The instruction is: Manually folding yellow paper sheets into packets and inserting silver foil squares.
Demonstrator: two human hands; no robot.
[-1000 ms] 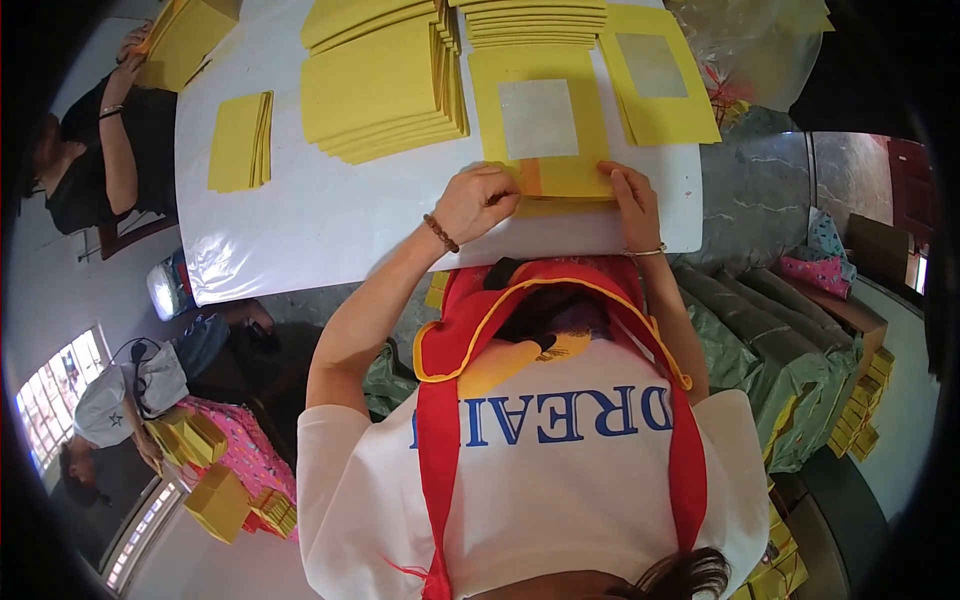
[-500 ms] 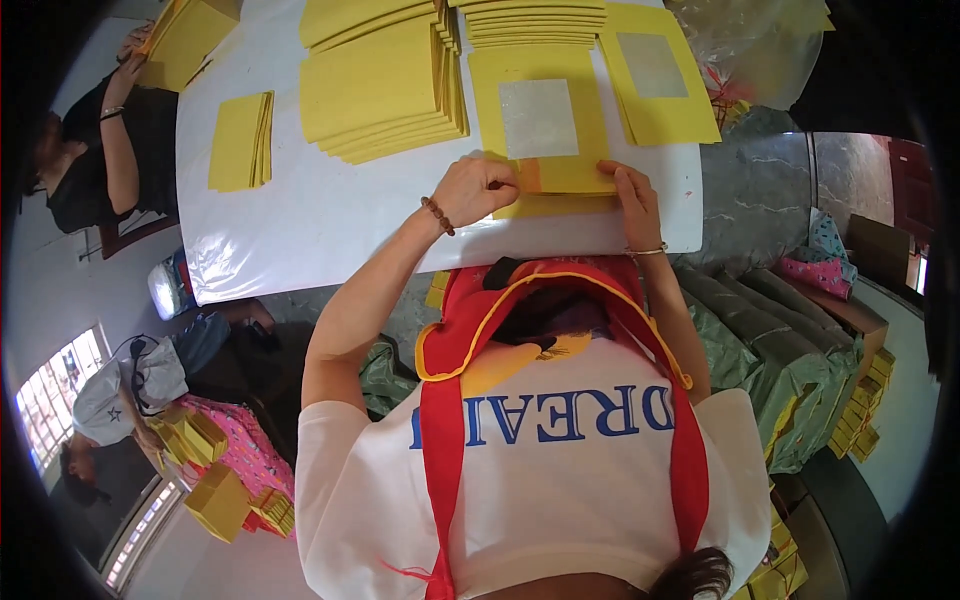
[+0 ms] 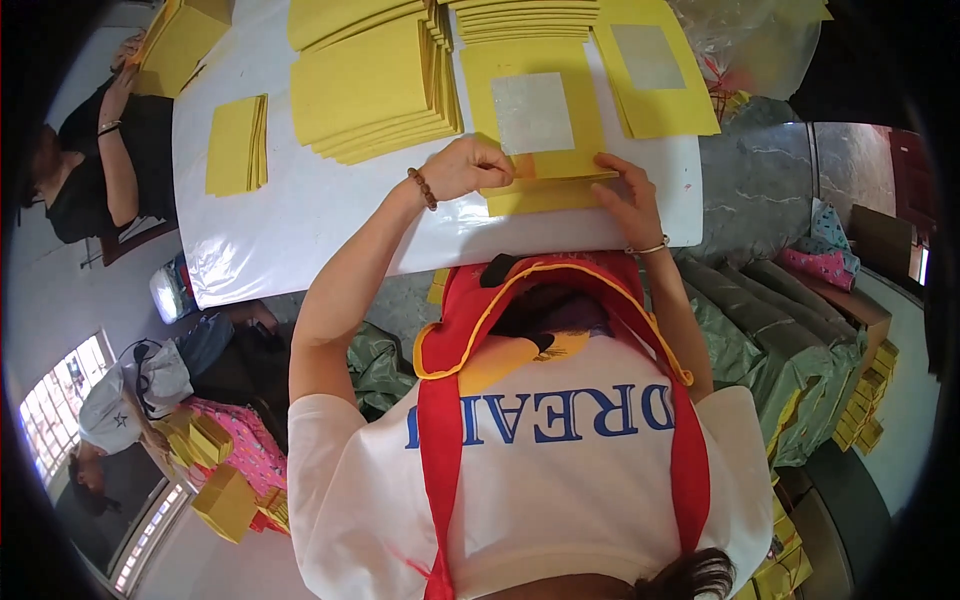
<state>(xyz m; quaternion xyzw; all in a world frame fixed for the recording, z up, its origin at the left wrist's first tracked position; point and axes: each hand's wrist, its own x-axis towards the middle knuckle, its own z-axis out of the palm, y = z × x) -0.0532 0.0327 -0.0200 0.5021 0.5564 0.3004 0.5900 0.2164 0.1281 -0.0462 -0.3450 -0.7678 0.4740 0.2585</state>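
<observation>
A yellow paper piece (image 3: 583, 130) with a grey-silver rectangle (image 3: 532, 114) lies before me, with another yellow layer (image 3: 545, 199) showing below its near edge. At the left end of that edge, beside a small orange patch (image 3: 523, 166), my left hand (image 3: 465, 168) is closed in a pinch; what its fingertips hold is hidden. My right hand (image 3: 630, 197) is open at the right end, its forefinger touching the paper's edge and its thumb apart below. A similar yellow piece with a silver rectangle (image 3: 648, 57) lies at the far right.
Stacks of yellow paper (image 3: 365, 95) fill the far side of the white-covered table (image 3: 240, 240), with a smaller pile (image 3: 237, 145) at left. A person (image 3: 105, 165) handles yellow paper at far left; another sits lower left. Green-wrapped bundles (image 3: 800, 350) stand at right.
My left hand has shifted slightly left and up. My right thumb has come away from the paper, and more of the lower yellow layer shows. The view has shifted a little.
</observation>
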